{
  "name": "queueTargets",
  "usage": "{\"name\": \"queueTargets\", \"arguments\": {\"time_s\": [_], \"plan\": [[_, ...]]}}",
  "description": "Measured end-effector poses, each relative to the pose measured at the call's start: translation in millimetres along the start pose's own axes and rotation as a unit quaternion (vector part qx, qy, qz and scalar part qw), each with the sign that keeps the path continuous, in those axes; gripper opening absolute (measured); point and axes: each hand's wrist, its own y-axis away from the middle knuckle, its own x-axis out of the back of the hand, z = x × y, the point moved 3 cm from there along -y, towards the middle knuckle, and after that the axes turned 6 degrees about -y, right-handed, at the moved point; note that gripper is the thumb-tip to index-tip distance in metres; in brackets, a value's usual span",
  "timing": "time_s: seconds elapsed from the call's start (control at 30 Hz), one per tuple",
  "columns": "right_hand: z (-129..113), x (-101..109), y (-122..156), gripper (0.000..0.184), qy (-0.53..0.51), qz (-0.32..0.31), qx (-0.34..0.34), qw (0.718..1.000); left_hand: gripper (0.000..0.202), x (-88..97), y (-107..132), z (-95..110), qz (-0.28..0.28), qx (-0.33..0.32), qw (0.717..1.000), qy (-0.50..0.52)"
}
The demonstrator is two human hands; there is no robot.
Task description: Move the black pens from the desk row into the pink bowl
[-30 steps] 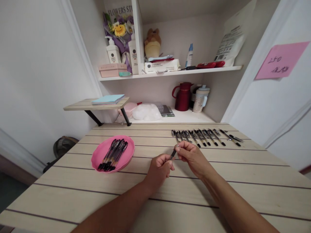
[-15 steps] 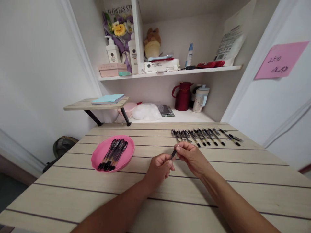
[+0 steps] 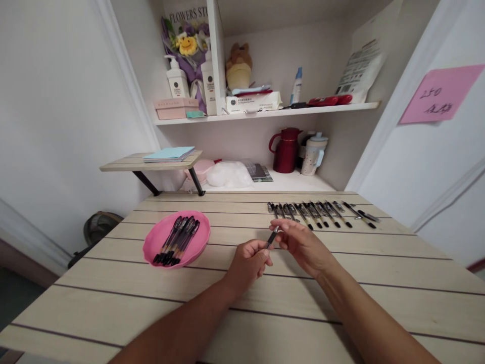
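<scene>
A pen (image 3: 272,237) with a black grip and a silver tip points up and to the right out of my left hand (image 3: 250,260), whose fingers are closed round its lower part. At the tip end is my right hand (image 3: 299,245), its fingers bent but apart, with the silver tip showing beside them; whether a fingertip touches it I cannot tell. To the left, a pink scalloped dish (image 3: 202,237) holds several black capped pens (image 3: 178,240). Beyond my right hand lie rows of pen parts and pens (image 3: 318,210) on the slatted table.
A small raised stand (image 3: 121,163) with blue paper (image 3: 170,153) on it is at the table's back left. Behind the table, shelves hold a red thermos jug (image 3: 286,151), a light cup (image 3: 313,156) and a plastic bag (image 3: 229,174). A pink note (image 3: 439,95) is on the right wall.
My right fingers have loosened from the pen's tip and spread a little, so the silver tip now shows. My left hand keeps its hold in the same place.
</scene>
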Motion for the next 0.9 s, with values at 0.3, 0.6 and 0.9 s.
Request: {"name": "queueTargets", "arguments": {"time_s": [0.3,0.6,0.9], "plan": [[0.4,-0.4,0.1,0.03,0.017,0.003,-0.008,1.0,0.026,0.2,-0.6,0.0,0.002,-0.003,1.0,0.0],[2.9,0.6,-0.3,0.03,0.027,-0.02,-0.019,0.999,0.023,0.6,-0.9,-2.4,-0.005,-0.005,1.0,-0.012],[7.7,6.5,-3.7,0.032,0.073,-0.007,-0.027,0.997,0.02,2.0,-4.0,-5.0,0.013,-0.001,0.999,-0.032]]}}
